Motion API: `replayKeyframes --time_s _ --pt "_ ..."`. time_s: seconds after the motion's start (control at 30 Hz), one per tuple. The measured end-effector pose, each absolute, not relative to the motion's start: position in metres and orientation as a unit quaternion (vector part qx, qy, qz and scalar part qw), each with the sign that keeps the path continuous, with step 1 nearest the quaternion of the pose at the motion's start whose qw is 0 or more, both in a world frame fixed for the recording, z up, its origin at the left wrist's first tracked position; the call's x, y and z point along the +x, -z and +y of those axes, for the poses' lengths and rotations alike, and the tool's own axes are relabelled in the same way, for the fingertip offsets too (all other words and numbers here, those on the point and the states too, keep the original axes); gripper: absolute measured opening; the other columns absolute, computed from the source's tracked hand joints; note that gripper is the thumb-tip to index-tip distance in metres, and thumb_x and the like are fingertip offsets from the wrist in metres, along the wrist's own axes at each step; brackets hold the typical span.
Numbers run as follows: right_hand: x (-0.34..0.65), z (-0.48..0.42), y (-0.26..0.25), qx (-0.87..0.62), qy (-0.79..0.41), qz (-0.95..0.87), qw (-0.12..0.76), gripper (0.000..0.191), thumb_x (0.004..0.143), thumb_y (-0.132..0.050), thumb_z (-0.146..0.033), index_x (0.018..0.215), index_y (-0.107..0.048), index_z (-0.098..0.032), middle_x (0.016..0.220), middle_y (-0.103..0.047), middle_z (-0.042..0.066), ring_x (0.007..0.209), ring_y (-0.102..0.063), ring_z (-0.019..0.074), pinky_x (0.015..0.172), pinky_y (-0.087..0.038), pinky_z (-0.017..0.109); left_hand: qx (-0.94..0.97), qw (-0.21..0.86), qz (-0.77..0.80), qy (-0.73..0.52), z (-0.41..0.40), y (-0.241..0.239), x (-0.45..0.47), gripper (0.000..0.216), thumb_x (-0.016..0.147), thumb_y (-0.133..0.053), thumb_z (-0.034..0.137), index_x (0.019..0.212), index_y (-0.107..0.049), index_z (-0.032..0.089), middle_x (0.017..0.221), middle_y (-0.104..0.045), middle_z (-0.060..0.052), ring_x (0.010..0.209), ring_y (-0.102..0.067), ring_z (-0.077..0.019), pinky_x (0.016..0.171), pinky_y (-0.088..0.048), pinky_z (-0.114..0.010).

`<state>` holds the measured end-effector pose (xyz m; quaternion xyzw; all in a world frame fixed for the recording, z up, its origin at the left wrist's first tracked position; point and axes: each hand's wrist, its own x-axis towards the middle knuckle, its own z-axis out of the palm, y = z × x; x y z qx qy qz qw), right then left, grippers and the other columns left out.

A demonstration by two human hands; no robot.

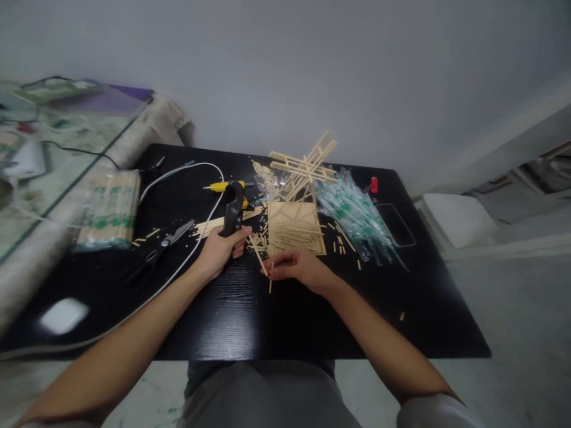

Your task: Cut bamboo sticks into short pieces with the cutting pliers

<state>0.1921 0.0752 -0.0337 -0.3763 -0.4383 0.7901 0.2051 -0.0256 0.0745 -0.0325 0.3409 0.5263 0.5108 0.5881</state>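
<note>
My left hand (223, 251) is closed around a black curved-handled tool (232, 211) that points up and away; its exact kind is not clear. The same hand's thumb and fingertip pinch the upper end of a thin wooden stick (257, 254), which slants down towards my right hand (301, 268). The right fingers are closed at the stick's lower end, and a short stick piece (270, 286) hangs below them. Just beyond the right hand lies a pile of cut sticks (297, 233) on a square wooden panel (285, 209).
Behind the panel stands a cross-shaped stick frame (307, 166). Plastic wrappers (352, 208) lie to the right, near a red object (373, 185). On the left are scissors (166, 244), a packed stick bundle (109, 208) and a white cable (181, 270). A yellow tool (218, 186) lies behind the left hand.
</note>
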Motion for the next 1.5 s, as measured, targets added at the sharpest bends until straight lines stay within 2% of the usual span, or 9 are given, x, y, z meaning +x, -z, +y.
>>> replayKeyframes --time_s 0.13,0.27,0.47,0.7,0.83,1.1,1.33,1.4,1.5 --pt "0.19 0.07 0.036 -0.359 -0.815 -0.407 0.203 0.043 0.066 -0.092 -0.046 0.086 -0.069 -0.015 0.089 -0.078 0.006 0.081 -0.077 0.0203 0.069 -0.062 0.03 0.329 0.604 0.521 -0.506 0.073 0.035 -0.024 0.036 0.071 -0.086 0.037 0.072 -0.058 0.015 0.049 -0.039 0.009 0.042 -0.033 -0.0039 0.041 -0.028 -0.019" --pt "0.188 0.066 0.036 -0.343 -0.824 -0.407 0.194 0.045 0.071 -0.089 -0.05 0.088 -0.064 -0.016 0.081 -0.078 0.005 0.069 -0.076 0.0169 0.058 -0.057 0.023 0.332 0.604 0.516 -0.508 0.07 0.037 -0.022 0.034 0.073 -0.086 0.036 0.072 -0.059 0.015 0.049 -0.039 0.009 0.042 -0.033 -0.0042 0.041 -0.028 -0.019" --pt "0.191 0.067 0.034 -0.333 -0.819 -0.403 0.236 0.042 0.072 -0.09 -0.041 0.096 -0.066 -0.018 0.077 -0.077 0.003 0.059 -0.07 0.0131 0.052 -0.049 0.02 0.336 0.594 0.516 -0.518 0.069 0.035 -0.02 0.035 0.071 -0.087 0.038 0.074 -0.06 0.015 0.049 -0.04 0.009 0.042 -0.033 -0.0043 0.041 -0.028 -0.019" --pt "0.2 0.079 0.028 -0.318 -0.8 -0.308 0.406 0.026 0.075 -0.084 -0.03 0.098 -0.074 -0.021 0.071 -0.062 -0.003 0.056 -0.051 0.0087 0.06 -0.047 0.026 0.338 0.609 0.512 -0.504 0.066 0.037 -0.017 0.038 0.072 -0.086 0.043 0.074 -0.06 0.015 0.051 -0.04 0.009 0.044 -0.033 -0.0043 0.042 -0.028 -0.02" --pt "0.202 0.08 0.023 -0.321 -0.795 -0.285 0.429 0.025 0.076 -0.076 -0.022 0.1 -0.075 -0.021 0.074 -0.053 -0.002 0.053 -0.032 0.0075 0.048 -0.032 0.023 0.355 0.622 0.515 -0.47 0.06 0.042 -0.011 0.042 0.077 -0.081 0.05 0.07 -0.062 0.013 0.049 -0.039 0.008 0.043 -0.035 -0.005 0.043 -0.029 -0.021" --pt "0.198 0.077 0.021 -0.356 -0.72 -0.367 0.469 0.029 0.076 -0.082 -0.047 0.088 -0.071 -0.023 0.058 -0.035 -0.007 0.052 -0.027 0.0097 0.045 -0.023 0.023 0.435 0.626 0.517 -0.389 0.049 0.04 -0.005 0.044 0.079 -0.076 0.055 0.067 -0.064 0.015 0.045 -0.043 0.006 0.039 -0.038 -0.0081 0.042 -0.03 -0.023" --pt "0.199 0.078 0.03 -0.374 -0.687 -0.425 0.456 0.038 0.077 -0.082 -0.048 0.102 -0.073 -0.02 0.074 -0.06 -0.003 0.047 -0.032 0.0039 0.042 -0.023 0.022 0.524 0.549 0.559 -0.334 0.051 0.031 -0.014 0.046 0.082 -0.068 0.061 0.073 -0.066 0.016 0.047 -0.046 0.005 0.043 -0.039 -0.0107 0.046 -0.031 -0.024" --pt "0.198 0.077 0.031 -0.378 -0.689 -0.429 0.445 0.041 0.074 -0.085 -0.044 0.104 -0.072 -0.02 0.069 -0.059 -0.005 0.046 -0.034 0.004 0.043 -0.025 0.022 0.551 0.481 0.59 -0.341 0.053 0.031 -0.019 0.044 0.084 -0.066 0.059 0.074 -0.065 0.017 0.053 -0.052 0.003 0.049 -0.045 -0.0127 0.05 -0.035 -0.025" --pt "0.197 0.075 0.03 -0.385 -0.689 -0.438 0.429 0.038 0.069 -0.089 -0.044 0.091 -0.069 -0.02 0.065 -0.058 -0.006 0.045 -0.038 0.0047 0.043 -0.026 0.021 0.644 0.331 0.612 -0.319 0.056 0.03 -0.027 0.029 0.091 -0.059 0.045 0.083 -0.066 0.018 0.074 -0.066 -0.002 0.069 -0.058 -0.018 0.067 -0.046 -0.028"
